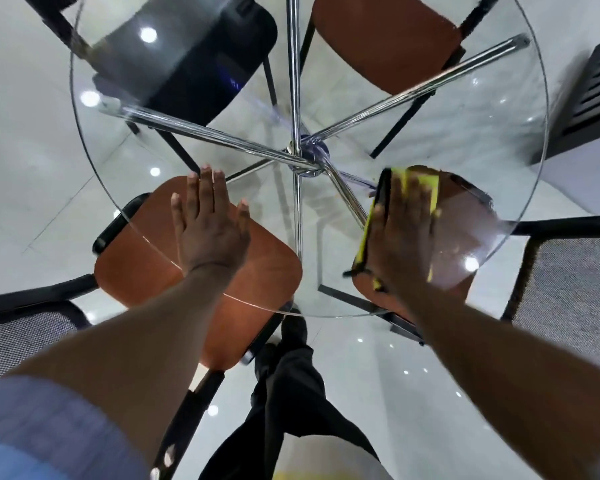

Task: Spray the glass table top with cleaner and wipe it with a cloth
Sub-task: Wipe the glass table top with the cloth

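A round glass table top (465,109) on chrome legs (309,157) fills the view. My left hand (210,226) lies flat on the glass near its front left edge, fingers straight and spread. My right hand (404,237) presses flat on a yellow cloth with a dark edge (426,183) near the front right of the glass. No spray bottle is in view.
Chairs with orange-brown seats (264,278) stand under the table at front left, front right and back right; a black-seated chair (201,60) is at back left. Grey mesh chair backs (568,289) flank me. My dark-trousered legs (291,393) stand on glossy white floor.
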`<state>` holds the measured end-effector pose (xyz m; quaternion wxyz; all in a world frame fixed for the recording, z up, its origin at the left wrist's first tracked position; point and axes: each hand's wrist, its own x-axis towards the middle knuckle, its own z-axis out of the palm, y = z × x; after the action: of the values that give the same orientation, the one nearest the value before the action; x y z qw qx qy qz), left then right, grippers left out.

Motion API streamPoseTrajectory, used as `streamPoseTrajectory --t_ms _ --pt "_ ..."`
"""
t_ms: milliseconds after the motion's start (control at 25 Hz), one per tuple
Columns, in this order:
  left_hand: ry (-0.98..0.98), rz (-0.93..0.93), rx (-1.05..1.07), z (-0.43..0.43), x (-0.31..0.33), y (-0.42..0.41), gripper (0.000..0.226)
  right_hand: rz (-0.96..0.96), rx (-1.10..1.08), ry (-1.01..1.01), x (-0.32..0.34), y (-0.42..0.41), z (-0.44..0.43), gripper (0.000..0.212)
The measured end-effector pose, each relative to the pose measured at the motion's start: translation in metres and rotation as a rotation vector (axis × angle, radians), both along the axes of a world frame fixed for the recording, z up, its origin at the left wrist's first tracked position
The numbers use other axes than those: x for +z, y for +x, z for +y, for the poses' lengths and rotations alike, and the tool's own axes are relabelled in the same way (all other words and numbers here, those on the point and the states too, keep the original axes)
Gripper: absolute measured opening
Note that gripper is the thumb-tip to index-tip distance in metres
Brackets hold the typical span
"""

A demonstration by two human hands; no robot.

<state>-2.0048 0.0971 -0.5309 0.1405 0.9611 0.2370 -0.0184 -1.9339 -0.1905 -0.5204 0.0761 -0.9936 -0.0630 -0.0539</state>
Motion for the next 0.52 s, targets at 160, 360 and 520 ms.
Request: streamPoseTrajectory --t_ms 160,360,520 --pt "0.004 -0.002 -0.006 -0.001 0.002 0.001 0.068 0.141 0.745 -0.119 0.014 0.003 -0.014 0.059" --pt "0.021 -0.02 -0.011 0.001 -0.005 0.001 0.068 0.036 0.468 -0.091 0.014 0.067 -0.037 0.055" --pt "0.029 -0.025 -0.011 0.001 -0.002 -0.001 0.068 0.04 -0.306 0.068 0.005 -0.042 0.024 0.06"
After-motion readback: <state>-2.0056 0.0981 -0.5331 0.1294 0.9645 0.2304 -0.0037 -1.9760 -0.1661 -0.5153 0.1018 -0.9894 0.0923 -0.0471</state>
